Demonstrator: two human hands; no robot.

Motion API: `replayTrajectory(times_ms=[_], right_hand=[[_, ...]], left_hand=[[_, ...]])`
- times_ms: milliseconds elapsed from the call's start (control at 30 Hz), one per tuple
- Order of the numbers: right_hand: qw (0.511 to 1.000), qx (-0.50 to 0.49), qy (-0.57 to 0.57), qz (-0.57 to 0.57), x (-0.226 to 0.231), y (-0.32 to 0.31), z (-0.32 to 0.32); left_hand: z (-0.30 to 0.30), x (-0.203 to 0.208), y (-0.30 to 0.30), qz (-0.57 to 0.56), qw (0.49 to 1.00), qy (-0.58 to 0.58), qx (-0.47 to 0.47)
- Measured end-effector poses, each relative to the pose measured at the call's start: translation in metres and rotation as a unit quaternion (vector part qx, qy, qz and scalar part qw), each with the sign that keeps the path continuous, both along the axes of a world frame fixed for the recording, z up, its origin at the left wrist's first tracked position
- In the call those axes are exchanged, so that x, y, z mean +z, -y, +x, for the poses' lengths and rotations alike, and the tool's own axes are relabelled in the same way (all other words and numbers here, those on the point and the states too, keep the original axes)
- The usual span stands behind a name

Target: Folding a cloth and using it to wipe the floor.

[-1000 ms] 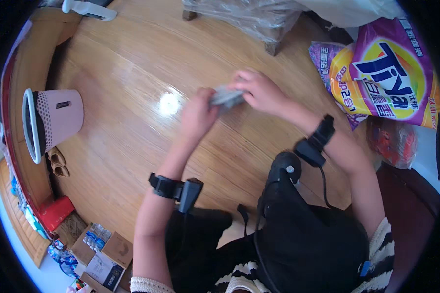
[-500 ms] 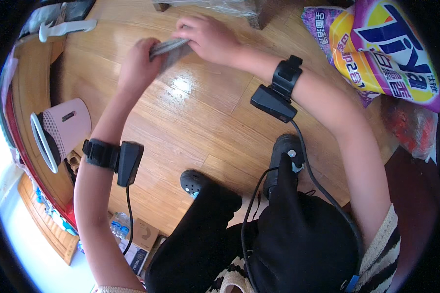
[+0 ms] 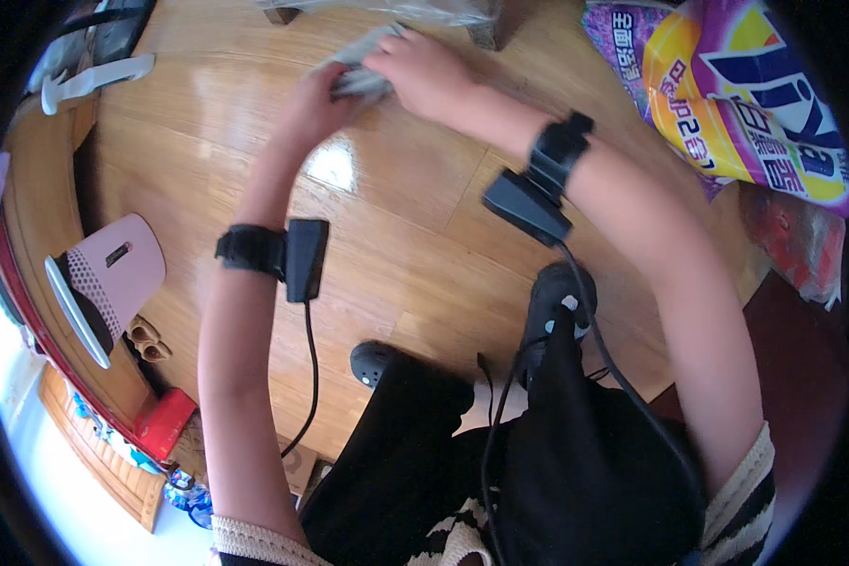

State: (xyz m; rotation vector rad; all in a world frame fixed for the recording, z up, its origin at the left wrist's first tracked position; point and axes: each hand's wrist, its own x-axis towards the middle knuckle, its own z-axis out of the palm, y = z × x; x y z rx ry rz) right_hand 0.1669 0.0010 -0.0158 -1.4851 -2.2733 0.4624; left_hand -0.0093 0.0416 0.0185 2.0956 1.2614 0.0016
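A grey cloth [image 3: 362,83], bunched or folded, is held between my two hands over the wooden floor [image 3: 406,217]. My left hand [image 3: 317,108] is closed on its near left part. My right hand [image 3: 424,74] grips its right side, with the fingers bent over the edge. Some fingertips of both hands are hidden by the cloth and slightly blurred. A black strap with a small black box [image 3: 524,208] sits on my right forearm, and a similar black box [image 3: 307,260] is on my left one; cables run from both.
A pink bin with a white rim [image 3: 127,269] lies at the left beside a curved wooden furniture edge. Large purple and yellow bags [image 3: 726,104] stand at the far right. Furniture legs [image 3: 484,36] show at the top. My feet in black clogs [image 3: 558,292] are below.
Both hands have shifted with the cloth, the left one to the right and the right one slightly right and down. The cloth looks more bunched. My view has turned a little.
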Motion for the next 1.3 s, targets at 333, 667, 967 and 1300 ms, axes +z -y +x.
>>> replayTrajectory(times_ms=[333,667,967,1300], right_hand=[[0.996,-0.046,-0.051,-0.056,0.020,0.128,0.054],[0.995,-0.033,-0.084,-0.052,0.013,0.099,0.040],[0.997,-0.056,-0.059,-0.011,0.021,0.041,0.010],[0.995,-0.064,-0.074,-0.019,0.013,0.061,0.017]], left_hand=[[0.051,0.001,0.113,0.085,0.994,0.056,-0.050],[0.045,0.002,0.102,0.162,0.986,0.024,-0.041],[0.030,-0.003,0.048,0.161,0.987,-0.003,0.011],[0.028,-0.015,0.058,0.083,0.996,0.017,0.036]])
